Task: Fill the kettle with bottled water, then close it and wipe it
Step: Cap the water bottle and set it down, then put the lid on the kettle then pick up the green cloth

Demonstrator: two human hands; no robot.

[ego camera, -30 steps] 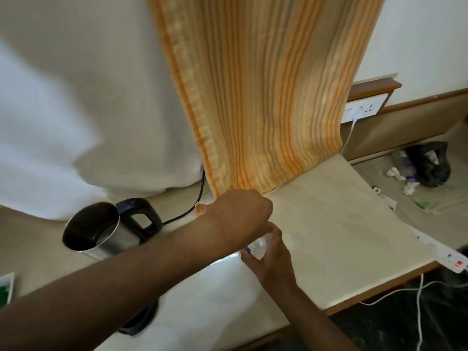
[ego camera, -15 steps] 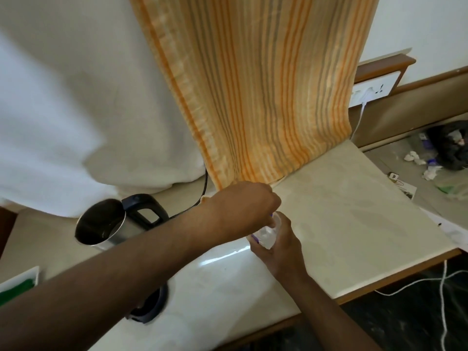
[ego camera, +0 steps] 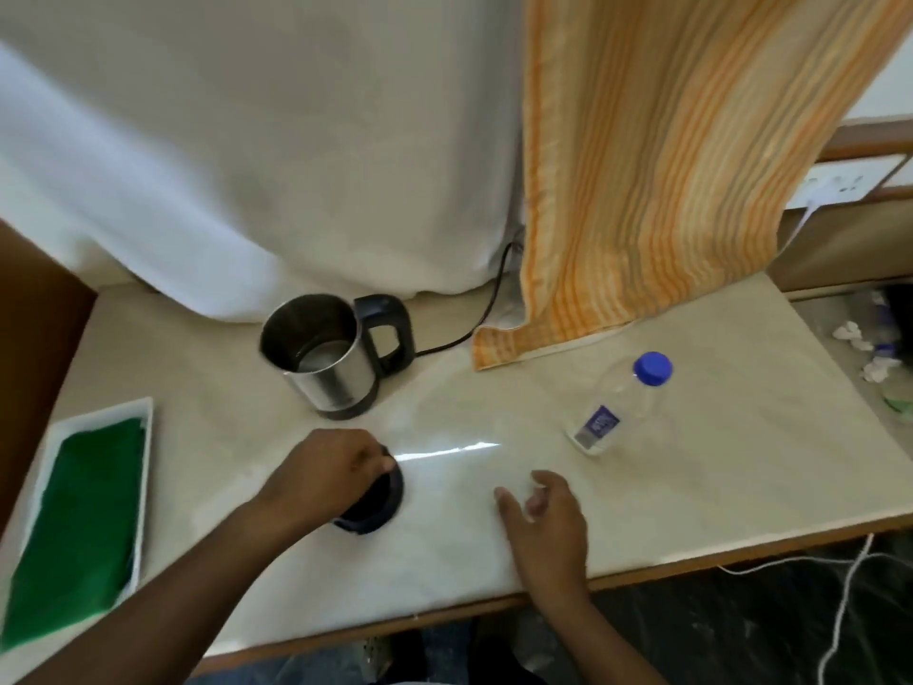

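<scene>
The steel kettle (ego camera: 323, 360) stands open on the pale counter (ego camera: 691, 487), its black handle (ego camera: 390, 333) pointing right. Just in front of it lies a black round lid (ego camera: 380, 504); my left hand (ego camera: 326, 479) rests over it with fingers curled on its rim. A clear plastic bottle (ego camera: 620, 405) with a blue cap (ego camera: 652, 368) screwed on stands alone to the right. Between lid and bottle, my right hand (ego camera: 546, 519) hovers low over the counter, fingers loosely apart and holding nothing. A green cloth (ego camera: 79, 526) lies in a white tray (ego camera: 143, 487) at the left.
A white curtain (ego camera: 247, 140) and an orange striped curtain (ego camera: 642, 165) hang behind, the striped hem resting on the counter. The kettle's black cord (ego camera: 474, 333) runs back under them. A wall socket (ego camera: 835, 182) and a white cable (ego camera: 840, 600) are at the right.
Both hands left the bottle, which now stands capped at the right. My left hand moved down to the black lid, my right hand came away with nothing in it, and the view tilted down.
</scene>
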